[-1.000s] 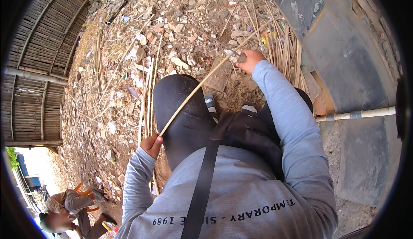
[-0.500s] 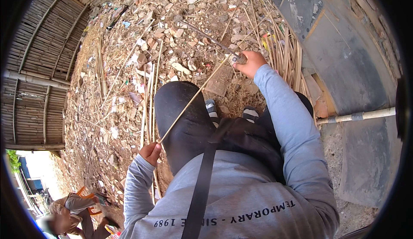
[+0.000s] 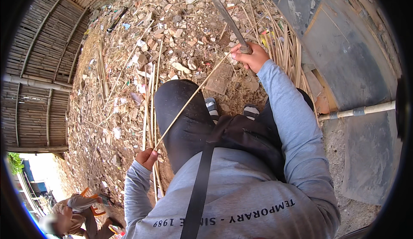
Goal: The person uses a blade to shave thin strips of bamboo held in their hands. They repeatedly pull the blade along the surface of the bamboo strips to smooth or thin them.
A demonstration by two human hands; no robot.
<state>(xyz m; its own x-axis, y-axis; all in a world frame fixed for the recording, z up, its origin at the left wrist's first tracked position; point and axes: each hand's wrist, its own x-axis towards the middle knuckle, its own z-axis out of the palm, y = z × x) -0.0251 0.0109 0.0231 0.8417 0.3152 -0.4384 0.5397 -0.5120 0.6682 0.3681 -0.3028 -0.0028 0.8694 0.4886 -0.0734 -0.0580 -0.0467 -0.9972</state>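
Note:
A thin bamboo strip (image 3: 188, 101) runs slantwise across my right-of-left thigh area, over the dark trousers. My left hand (image 3: 147, 158) pinches its near end beside my left knee. The far end meets the thumb and fingers of my right hand (image 3: 253, 58), which is closed round the handle of a machete (image 3: 226, 16). The long, dark blade points away and up to the left, above the rubble. Whether the right thumb also grips the strip I cannot tell.
Stones and litter cover the ground (image 3: 185, 37). Split bamboo strips (image 3: 150, 101) lie left of my knee, and a pile of strips (image 3: 288, 58) lies at the right. Grey panels (image 3: 344, 62) stand right. A seated person (image 3: 81, 213) is at lower left.
The machete blade has swung up, now pointing more steeply away from me. My left hand has shifted slightly down and left with the strip's end.

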